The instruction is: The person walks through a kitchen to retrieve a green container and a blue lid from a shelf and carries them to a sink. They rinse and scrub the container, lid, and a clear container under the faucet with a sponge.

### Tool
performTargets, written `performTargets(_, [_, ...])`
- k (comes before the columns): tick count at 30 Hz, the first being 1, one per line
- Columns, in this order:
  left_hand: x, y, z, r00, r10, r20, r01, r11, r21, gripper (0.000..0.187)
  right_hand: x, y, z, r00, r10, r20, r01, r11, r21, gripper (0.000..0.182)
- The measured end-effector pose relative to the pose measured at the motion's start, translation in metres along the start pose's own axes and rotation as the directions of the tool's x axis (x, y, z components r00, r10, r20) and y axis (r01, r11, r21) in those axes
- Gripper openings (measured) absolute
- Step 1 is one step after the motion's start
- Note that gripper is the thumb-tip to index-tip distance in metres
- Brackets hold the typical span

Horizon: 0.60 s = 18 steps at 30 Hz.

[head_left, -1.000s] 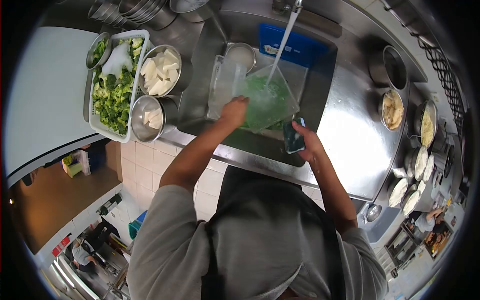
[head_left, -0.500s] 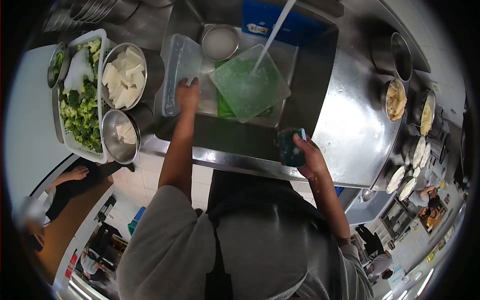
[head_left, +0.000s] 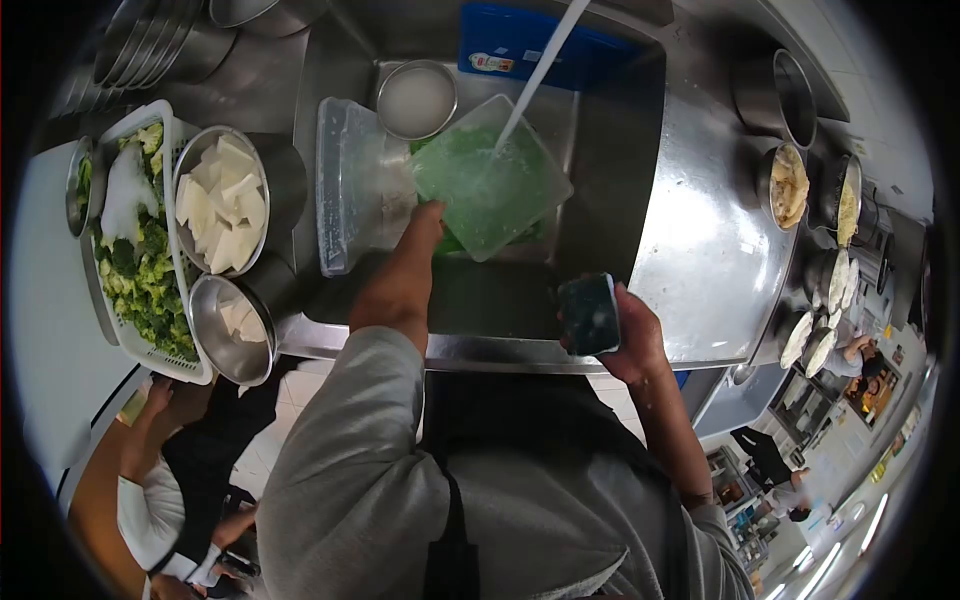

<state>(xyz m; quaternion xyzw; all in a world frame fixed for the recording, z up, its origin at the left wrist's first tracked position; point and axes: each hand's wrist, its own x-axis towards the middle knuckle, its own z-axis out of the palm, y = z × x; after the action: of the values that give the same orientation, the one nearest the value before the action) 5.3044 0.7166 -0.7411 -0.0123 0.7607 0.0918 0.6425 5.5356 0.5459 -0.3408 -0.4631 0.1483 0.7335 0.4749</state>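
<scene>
A square translucent plastic lid (head_left: 520, 185) lies tilted in the sink, over something bright green, with water running onto it. My left hand (head_left: 430, 220) is closed at the lid's left edge; its fingertips are partly hidden there. In my right hand (head_left: 636, 335) is a dark green scrubbing sponge (head_left: 590, 315) with a pale layer along its side, held above the sink's front rim. A clear plastic container (head_left: 345, 190) stands at the sink's left wall. Beside it is a round metal bowl (head_left: 417, 100) with whitish contents.
Left of the sink are a white basket (head_left: 175, 365) of broccoli and metal bowls with white chunks (head_left: 225, 200). A blue container (head_left: 545, 45) leans at the sink's back. Food-filled bowls (head_left: 788, 187) line the right side. A co-worker (head_left: 185, 490) stands at lower left.
My left hand has left the clear container and moved right to the lid's edge. My right hand still holds the sponge. The view has shifted, and the co-worker at left appears closer.
</scene>
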Motion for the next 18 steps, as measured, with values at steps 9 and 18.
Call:
performTargets(9, [0.111, -0.032, 0.004, 0.986, -0.147, 0.084, 0.138, 0.985, 0.103, 0.016, 0.001, 0.012, 0.013, 0.997, -0.071, -0.006, 0.066, 0.951, -0.302, 0.062])
performTargets(18, [-0.036, -0.034, 0.022, 0.876, 0.482, -0.019, -0.466, 0.856, 0.224, 0.027, 0.020, 0.019, 0.012, 0.988, -0.153, -0.023, 0.078, 0.622, -0.779, 0.057])
